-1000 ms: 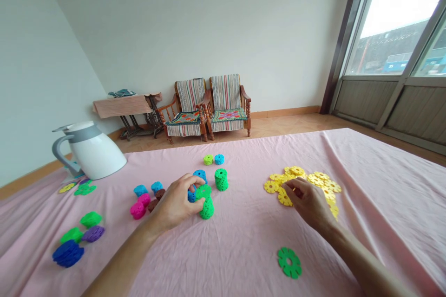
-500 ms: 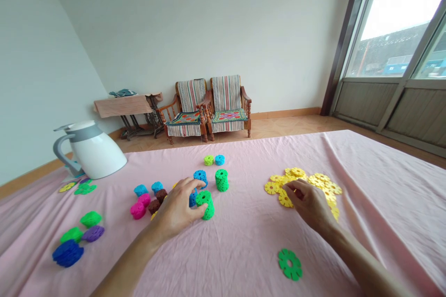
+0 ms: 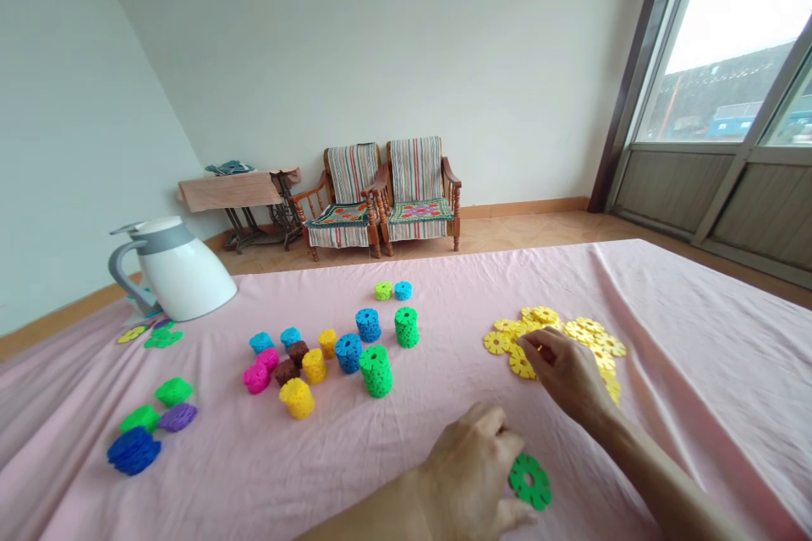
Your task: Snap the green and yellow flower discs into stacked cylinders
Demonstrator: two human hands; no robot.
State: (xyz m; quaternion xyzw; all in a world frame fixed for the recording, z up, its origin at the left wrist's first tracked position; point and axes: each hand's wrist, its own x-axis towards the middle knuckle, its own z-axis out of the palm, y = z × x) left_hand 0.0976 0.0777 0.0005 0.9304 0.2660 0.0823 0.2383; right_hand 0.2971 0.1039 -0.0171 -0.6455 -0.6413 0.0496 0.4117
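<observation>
My left hand (image 3: pixel 475 473) is low over the cloth beside a single green snowflake disc (image 3: pixel 529 482). Its thumb and fingers are apart at the disc's left edge, with the disc lying flat. My right hand (image 3: pixel 564 368) rests at the near side of a loose heap of yellow snowflake discs (image 3: pixel 533 323). Its fingers are curled and pressed together; whatever is between the tips is hidden. To the left stand stacks of the same discs: a tall green stack (image 3: pixel 376 372), another green stack (image 3: pixel 407 328), blue stacks (image 3: pixel 348 353) and yellow stacks (image 3: pixel 297 399).
Farther left are pink stacks (image 3: pixel 257 378), brown stacks (image 3: pixel 288 370), a dark blue pile (image 3: pixel 134 450) and a purple pile (image 3: pixel 178 418). A white jug (image 3: pixel 190 275) stands at the back left of the pink cloth (image 3: pixel 254 482). Two chairs (image 3: pixel 422 186) are beyond the table.
My left hand has left the tall green stack and moved right and nearer to the single green disc. The stacks it covered now show. My right hand has hardly moved.
</observation>
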